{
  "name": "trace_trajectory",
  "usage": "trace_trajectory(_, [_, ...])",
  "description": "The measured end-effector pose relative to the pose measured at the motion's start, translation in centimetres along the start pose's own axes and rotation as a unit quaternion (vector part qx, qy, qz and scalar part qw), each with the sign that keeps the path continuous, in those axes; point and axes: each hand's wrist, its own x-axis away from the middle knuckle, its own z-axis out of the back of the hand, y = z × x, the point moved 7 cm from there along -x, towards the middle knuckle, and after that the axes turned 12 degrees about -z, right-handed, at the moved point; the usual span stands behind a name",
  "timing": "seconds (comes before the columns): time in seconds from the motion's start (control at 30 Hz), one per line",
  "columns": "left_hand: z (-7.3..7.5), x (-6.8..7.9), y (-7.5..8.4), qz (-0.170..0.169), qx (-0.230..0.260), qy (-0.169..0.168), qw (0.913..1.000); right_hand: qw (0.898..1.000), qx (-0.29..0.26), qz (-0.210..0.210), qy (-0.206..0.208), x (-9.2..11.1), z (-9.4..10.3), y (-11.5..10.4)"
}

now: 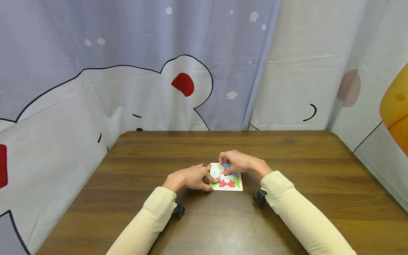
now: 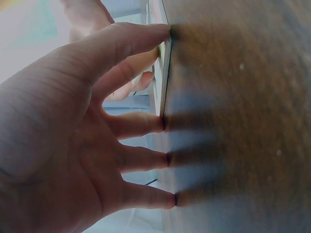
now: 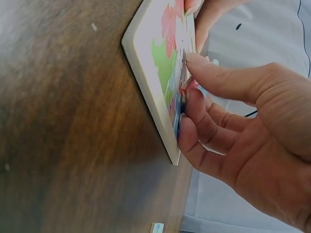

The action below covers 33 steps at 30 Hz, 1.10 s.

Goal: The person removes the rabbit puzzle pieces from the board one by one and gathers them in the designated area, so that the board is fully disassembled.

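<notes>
The right hand [image 3: 243, 121] bends its thumb and fingers in over a flat picture board [image 3: 163, 53] and pinches 1 small piece [image 3: 188, 83] just at its top. The board has a pale edge, with pink, green and blue on it. It lies on a brown wood table [image 3: 73, 111]. The left hand [image 3: 214, 17] touches the far side. Near the bottom, 1 little block [image 3: 157, 227] sits apart on the table. Behind hangs a pale cloth [image 3: 272, 39].
</notes>
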Motion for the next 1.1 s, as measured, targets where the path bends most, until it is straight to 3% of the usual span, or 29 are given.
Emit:
trace_trajectory(0.73, [0.26,0.02,0.26,-0.003,-0.002,0.0,1.0,0.999,-0.041,0.03,-0.013,0.29,0.49,0.12])
trace_trajectory(1.1, [0.18,-0.01,0.08,0.002,-0.001,0.0,1.0,0.994,-0.102,0.023,-0.022,0.75,0.86,-0.08])
